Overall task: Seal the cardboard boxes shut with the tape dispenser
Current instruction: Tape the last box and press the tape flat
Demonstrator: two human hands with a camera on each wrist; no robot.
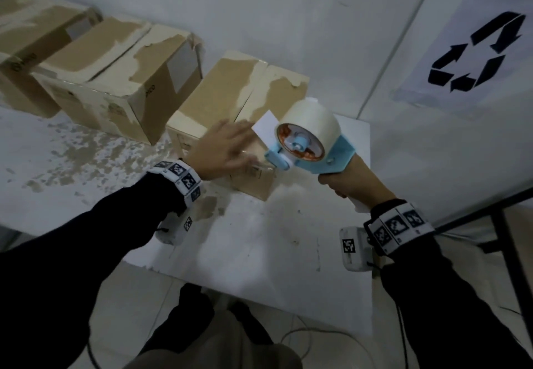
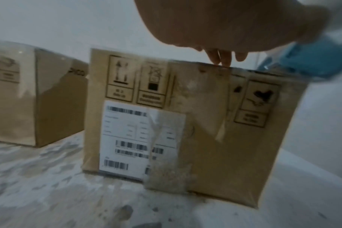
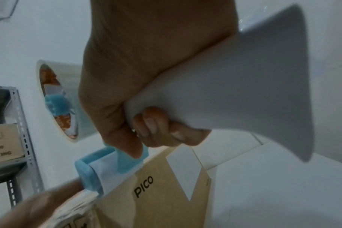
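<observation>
The nearest cardboard box (image 1: pixel 227 100) stands on the white table (image 1: pixel 259 238), its top seam running away from me. My left hand (image 1: pixel 230 143) lies flat with straight fingers on the box's near top edge; in the left wrist view its fingertips (image 2: pixel 223 59) touch that edge, where clear tape (image 2: pixel 201 108) runs down the box front (image 2: pixel 244 146). My right hand (image 1: pixel 346 184) grips the white handle (image 3: pixel 234 92) of the blue tape dispenser (image 1: pixel 305 143). The dispenser's roller (image 3: pixel 96 174) sits at the same near top edge, right of my left hand.
Two more cardboard boxes (image 1: pixel 115 71) (image 1: pixel 31 33) stand in a row to the left against the wall. A recycling sign (image 1: pixel 476 51) hangs on the right. The table's right edge (image 1: pixel 370 166) is close by. A metal shelf (image 3: pixel 20 123) appears in the right wrist view.
</observation>
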